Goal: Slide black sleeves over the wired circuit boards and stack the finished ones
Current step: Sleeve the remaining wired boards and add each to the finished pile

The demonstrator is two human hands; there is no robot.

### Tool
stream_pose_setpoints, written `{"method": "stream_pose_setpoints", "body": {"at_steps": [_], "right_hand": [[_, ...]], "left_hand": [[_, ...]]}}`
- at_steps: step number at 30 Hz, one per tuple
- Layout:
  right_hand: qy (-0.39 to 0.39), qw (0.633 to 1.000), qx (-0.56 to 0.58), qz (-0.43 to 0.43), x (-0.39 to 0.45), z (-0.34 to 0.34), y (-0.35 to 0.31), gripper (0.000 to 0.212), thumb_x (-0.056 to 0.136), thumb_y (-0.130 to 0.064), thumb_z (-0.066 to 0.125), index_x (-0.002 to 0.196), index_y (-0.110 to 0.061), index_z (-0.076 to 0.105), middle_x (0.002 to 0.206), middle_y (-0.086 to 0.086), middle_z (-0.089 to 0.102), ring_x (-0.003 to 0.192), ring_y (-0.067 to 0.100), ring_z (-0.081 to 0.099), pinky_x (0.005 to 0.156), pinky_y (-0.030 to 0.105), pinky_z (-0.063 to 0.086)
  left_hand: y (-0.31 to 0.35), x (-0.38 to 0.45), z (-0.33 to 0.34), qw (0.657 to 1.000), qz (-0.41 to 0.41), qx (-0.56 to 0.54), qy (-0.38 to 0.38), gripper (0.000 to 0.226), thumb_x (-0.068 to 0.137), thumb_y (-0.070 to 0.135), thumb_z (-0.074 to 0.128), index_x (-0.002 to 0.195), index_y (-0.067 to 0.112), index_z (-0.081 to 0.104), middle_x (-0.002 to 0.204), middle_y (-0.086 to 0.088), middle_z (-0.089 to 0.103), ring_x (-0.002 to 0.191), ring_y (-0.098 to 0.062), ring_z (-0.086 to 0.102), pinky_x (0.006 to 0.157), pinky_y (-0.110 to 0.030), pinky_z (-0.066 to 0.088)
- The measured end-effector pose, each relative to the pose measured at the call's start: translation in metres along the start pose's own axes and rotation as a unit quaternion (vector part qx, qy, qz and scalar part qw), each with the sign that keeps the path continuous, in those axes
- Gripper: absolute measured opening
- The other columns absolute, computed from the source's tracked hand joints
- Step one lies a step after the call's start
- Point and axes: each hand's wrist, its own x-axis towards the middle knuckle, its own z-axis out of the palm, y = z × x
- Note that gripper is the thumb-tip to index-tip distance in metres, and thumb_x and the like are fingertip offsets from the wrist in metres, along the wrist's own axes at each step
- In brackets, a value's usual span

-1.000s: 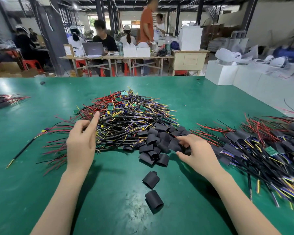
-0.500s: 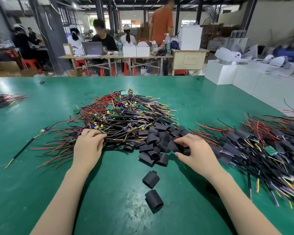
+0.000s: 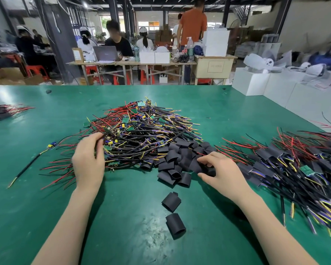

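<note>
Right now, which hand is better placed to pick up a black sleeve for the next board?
The right hand: its fingers already pinch a sleeve in the sleeve pile. The left hand is across at the heap of wired boards, pinching wires.

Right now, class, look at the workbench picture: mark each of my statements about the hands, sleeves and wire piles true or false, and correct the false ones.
1. The left hand grips wires at the bare-board pile. True.
2. The right hand lies flat on the table. False: it pinches a black sleeve.
3. Two loose sleeves lie nearest the person. True.
4. The sleeved pile sits by the left hand. False: it is on the right.
</note>
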Motion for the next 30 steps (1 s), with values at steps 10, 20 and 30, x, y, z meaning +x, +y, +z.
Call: {"method": "stream_pose_setpoints", "body": {"at_steps": [10, 20, 30], "right_hand": [[0.051, 0.997, 0.030, -0.056, 0.000, -0.002, -0.005, 0.050, 0.078, -0.021, 0.076, 0.126, -0.018, 0.058, 0.102, -0.003, 0.065, 0.095, 0.018, 0.060, 0.086, 0.041, 0.046], [0.090, 0.988, 0.018, -0.127, 0.001, -0.003, -0.010, 0.048, 0.076, -0.014, 0.076, 0.122, -0.019, 0.061, 0.099, -0.010, 0.065, 0.091, 0.013, 0.060, 0.083, 0.030, 0.037], [0.116, 0.982, 0.001, -0.147, 0.001, -0.004, -0.014, 0.046, 0.073, -0.011, 0.078, 0.116, -0.018, 0.064, 0.096, -0.009, 0.066, 0.087, 0.016, 0.062, 0.081, 0.030, 0.036]], "left_hand": [[0.048, -0.016, 0.008, 0.960, 0.238, -0.051, -0.138, 0.021, 0.094, 0.012, 0.057, 0.106, 0.008, 0.074, 0.087, -0.004, 0.066, 0.075, -0.025, 0.056, 0.071, -0.037, 0.048], [0.078, -0.036, 0.014, 0.947, 0.177, -0.164, -0.212, 0.021, 0.091, 0.007, 0.060, 0.105, 0.010, 0.075, 0.088, 0.001, 0.066, 0.080, -0.017, 0.056, 0.075, -0.030, 0.047], [0.079, -0.038, 0.013, 0.942, 0.153, -0.188, -0.233, 0.023, 0.089, 0.002, 0.065, 0.106, 0.013, 0.075, 0.088, 0.004, 0.065, 0.083, -0.014, 0.057, 0.072, -0.030, 0.049]]}}
